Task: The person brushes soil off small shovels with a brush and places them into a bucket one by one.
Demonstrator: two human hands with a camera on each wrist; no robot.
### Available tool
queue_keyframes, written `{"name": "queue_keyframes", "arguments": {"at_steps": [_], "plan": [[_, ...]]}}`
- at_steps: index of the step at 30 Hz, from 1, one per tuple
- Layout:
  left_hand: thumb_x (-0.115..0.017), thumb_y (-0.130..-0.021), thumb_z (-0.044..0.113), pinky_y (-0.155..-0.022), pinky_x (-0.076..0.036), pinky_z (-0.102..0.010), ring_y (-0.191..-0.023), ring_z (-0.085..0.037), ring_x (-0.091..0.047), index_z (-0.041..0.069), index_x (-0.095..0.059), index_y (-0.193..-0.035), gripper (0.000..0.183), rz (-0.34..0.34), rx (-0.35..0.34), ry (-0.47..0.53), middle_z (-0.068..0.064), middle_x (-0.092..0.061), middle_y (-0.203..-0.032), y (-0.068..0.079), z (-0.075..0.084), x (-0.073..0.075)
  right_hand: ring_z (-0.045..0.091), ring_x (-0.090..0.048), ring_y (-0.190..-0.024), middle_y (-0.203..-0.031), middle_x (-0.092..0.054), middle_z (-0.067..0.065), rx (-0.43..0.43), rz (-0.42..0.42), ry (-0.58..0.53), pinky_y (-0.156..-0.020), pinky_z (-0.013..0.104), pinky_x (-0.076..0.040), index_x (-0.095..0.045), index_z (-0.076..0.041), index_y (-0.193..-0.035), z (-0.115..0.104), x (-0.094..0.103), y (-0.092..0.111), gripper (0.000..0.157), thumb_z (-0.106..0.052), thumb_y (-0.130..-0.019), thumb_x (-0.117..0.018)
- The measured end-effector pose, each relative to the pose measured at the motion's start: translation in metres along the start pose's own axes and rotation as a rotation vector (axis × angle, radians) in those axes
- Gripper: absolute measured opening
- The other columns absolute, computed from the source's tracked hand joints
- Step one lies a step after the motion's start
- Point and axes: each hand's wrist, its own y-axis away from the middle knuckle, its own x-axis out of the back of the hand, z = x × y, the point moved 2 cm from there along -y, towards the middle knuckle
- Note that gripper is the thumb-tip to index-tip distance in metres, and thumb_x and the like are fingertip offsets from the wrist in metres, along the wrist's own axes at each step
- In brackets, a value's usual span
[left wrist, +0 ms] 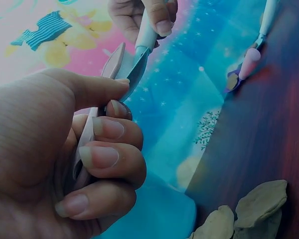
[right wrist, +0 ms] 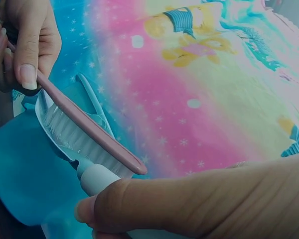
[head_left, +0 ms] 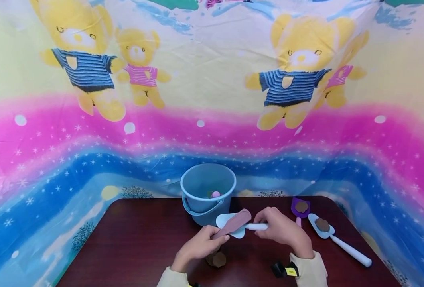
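Note:
My left hand [head_left: 199, 245] grips the handle of a pink brush [head_left: 238, 220], its thumb lying along it. A small trowel [head_left: 258, 227] with a white handle and pale blue blade is in my right hand [head_left: 282, 228], held by the handle. In the right wrist view, the brush's white bristles [right wrist: 72, 132] rest against the hollow of the trowel blade. Both tools are raised just in front of a blue bucket [head_left: 206, 209]. Below my left hand, brown clay-like lumps [head_left: 219, 260] lie on the table, partly hidden by the hand in the head view.
On the table's right side lie a purple trowel [head_left: 294, 210] with a pink handle and another white-handled trowel [head_left: 352, 250], each bearing a brown lump. A pink rounded thing [head_left: 215, 194] shows inside the bucket. A printed cloth [head_left: 204, 131] hangs behind the dark table [head_left: 133, 239].

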Motion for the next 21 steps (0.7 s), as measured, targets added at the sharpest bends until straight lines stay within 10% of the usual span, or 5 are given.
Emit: {"name": "queue_keyframes", "arguments": {"at_steps": [21], "plan": [[-0.058,-0.103,0.036,-0.049,-0.035,-0.023,-0.050,-0.007,-0.040,0.009,-0.058,-0.074,0.040,0.073,0.045,-0.228,0.007,-0.042,-0.058,0.007,-0.014,0.025,0.013,-0.057,-0.066,-0.078,-0.070,-0.006,-0.065,0.051,0.030,-0.063,0.034,-0.048,-0.076,-0.014,-0.085,0.007,0.008,0.004,0.013,-0.008,-0.078,-0.086]]}}
